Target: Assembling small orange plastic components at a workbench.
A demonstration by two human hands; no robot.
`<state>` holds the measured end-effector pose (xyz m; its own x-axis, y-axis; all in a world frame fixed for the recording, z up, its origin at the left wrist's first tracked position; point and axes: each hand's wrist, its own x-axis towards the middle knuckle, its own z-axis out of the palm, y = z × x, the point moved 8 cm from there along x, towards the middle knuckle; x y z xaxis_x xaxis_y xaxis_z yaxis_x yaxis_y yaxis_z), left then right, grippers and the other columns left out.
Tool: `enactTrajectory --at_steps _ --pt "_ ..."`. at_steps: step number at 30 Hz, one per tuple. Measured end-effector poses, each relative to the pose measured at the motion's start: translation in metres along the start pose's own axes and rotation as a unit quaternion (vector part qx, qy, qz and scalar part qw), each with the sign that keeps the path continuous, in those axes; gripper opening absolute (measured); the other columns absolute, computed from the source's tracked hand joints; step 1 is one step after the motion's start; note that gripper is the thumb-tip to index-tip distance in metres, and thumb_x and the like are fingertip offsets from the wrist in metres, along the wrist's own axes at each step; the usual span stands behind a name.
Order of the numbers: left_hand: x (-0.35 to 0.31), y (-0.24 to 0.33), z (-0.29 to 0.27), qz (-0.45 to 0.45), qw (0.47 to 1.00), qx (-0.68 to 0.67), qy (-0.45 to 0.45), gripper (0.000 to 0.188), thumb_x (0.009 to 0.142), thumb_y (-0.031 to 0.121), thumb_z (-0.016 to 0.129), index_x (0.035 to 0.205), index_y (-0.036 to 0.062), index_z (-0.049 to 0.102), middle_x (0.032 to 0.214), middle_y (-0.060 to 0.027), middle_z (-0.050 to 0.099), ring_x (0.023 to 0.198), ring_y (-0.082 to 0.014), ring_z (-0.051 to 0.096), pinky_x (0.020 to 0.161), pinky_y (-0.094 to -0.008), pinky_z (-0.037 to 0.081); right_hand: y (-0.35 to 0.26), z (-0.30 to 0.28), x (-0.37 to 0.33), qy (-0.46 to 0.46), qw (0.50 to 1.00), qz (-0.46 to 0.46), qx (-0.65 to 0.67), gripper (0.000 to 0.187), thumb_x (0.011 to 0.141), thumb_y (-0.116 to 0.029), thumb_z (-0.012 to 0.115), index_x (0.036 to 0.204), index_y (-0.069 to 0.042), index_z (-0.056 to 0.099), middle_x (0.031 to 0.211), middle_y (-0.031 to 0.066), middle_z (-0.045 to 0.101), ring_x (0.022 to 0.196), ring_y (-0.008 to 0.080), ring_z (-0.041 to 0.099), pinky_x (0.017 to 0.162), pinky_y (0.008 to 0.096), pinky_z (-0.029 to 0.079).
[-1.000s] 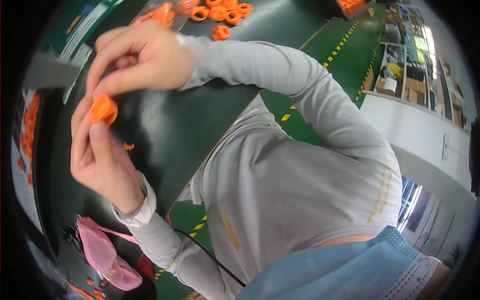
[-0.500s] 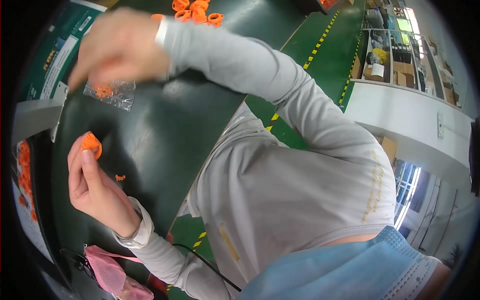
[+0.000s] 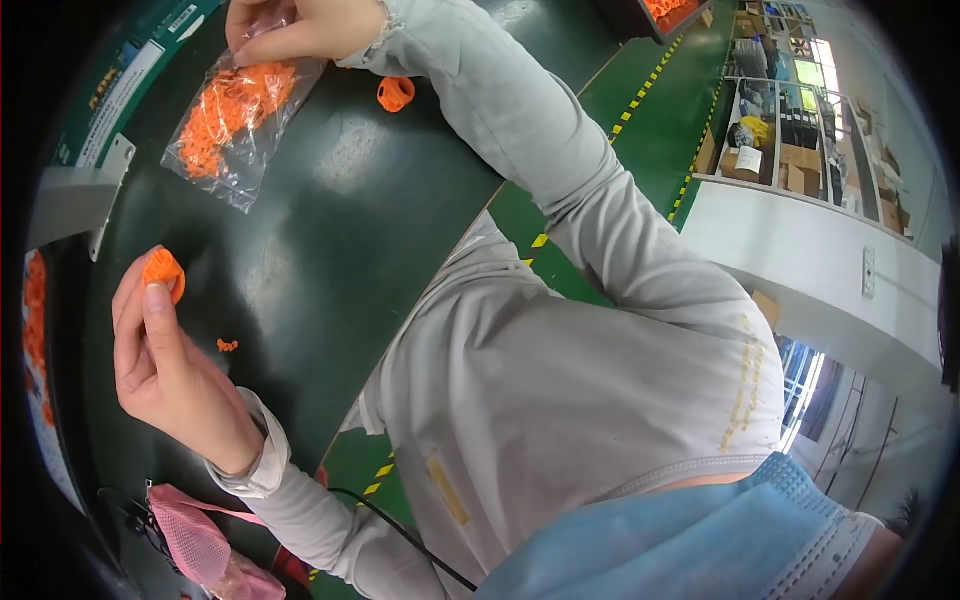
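At the lower left, my left hand (image 3: 175,375) is closed, pinching a small orange ring-shaped plastic part (image 3: 163,272) between thumb and fingertips. My right hand (image 3: 305,28) reaches to the top left with its fingers closed on the upper end of a clear plastic bag (image 3: 248,185). Many tiny orange pieces (image 3: 225,115) fill that bag, which lies on or just above the dark green table. A loose orange piece (image 3: 228,345) rests on the table beside my left hand. Near my right forearm lies another orange ring part (image 3: 396,94).
A green box (image 3: 120,75) and a grey metal bracket (image 3: 110,190) stand at the left. Beyond the bracket, orange parts (image 3: 38,310) sit in a container. A pink mesh pouch (image 3: 190,535) lies at the lower left. A dark tray (image 3: 660,12) of orange parts is at the top.
My right hand has taken hold of the bag, whose contents now show more fully. My forearm now covers most of the orange rings at the top. My left hand still holds its part.
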<state>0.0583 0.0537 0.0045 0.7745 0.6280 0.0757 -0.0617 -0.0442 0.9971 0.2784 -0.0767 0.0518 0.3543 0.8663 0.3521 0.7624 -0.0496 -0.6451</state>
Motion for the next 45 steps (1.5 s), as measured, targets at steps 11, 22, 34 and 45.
enactTrajectory --at_steps 11,22,34,45 --pt "-0.002 0.000 0.005 0.008 1.000 0.015 0.000 0.022 0.096 0.003 0.056 0.109 -0.0127 0.063 0.111 -0.0159 0.065 0.101 -0.0188 0.062 0.092 -0.0305 0.048 0.009 -0.004 -0.002 0.002 0.995 0.044 0.092 0.016 0.073 -0.012 0.065 0.081 0.002 0.063 0.070 0.0151 0.063 0.067 0.0244 0.064 0.064 0.0326 0.051" --pt "-0.001 0.001 0.006 0.013 1.000 0.023 -0.003 0.017 0.093 0.000 0.057 0.102 -0.0126 0.064 0.109 -0.0176 0.065 0.098 -0.0199 0.063 0.087 -0.0297 0.051 -0.017 -0.023 -0.007 0.064 0.980 -0.131 -0.133 0.032 0.072 -0.022 0.072 0.098 -0.006 0.065 0.093 0.0114 0.058 0.095 0.0309 0.054 0.086 0.0390 0.043" --pt "-0.002 0.000 0.008 0.009 0.999 0.033 -0.006 0.020 0.095 0.002 0.057 0.106 -0.0131 0.064 0.110 -0.0165 0.065 0.098 -0.0191 0.062 0.089 -0.0297 0.049 -0.021 0.009 -0.014 -0.032 0.978 -0.048 -0.202 0.064 0.064 -0.033 0.082 0.118 -0.009 0.060 0.105 0.0118 0.056 0.103 0.0296 0.051 0.091 0.0387 0.039" --pt "-0.004 0.000 0.010 0.007 0.999 0.049 -0.004 0.020 0.095 0.001 0.056 0.104 -0.0138 0.063 0.109 -0.0165 0.065 0.098 -0.0188 0.062 0.089 -0.0294 0.049 -0.012 0.022 -0.017 -0.087 0.972 0.006 -0.216 0.081 0.061 -0.035 0.083 0.132 -0.010 0.052 0.114 0.0147 0.053 0.108 0.0310 0.050 0.093 0.0405 0.038"
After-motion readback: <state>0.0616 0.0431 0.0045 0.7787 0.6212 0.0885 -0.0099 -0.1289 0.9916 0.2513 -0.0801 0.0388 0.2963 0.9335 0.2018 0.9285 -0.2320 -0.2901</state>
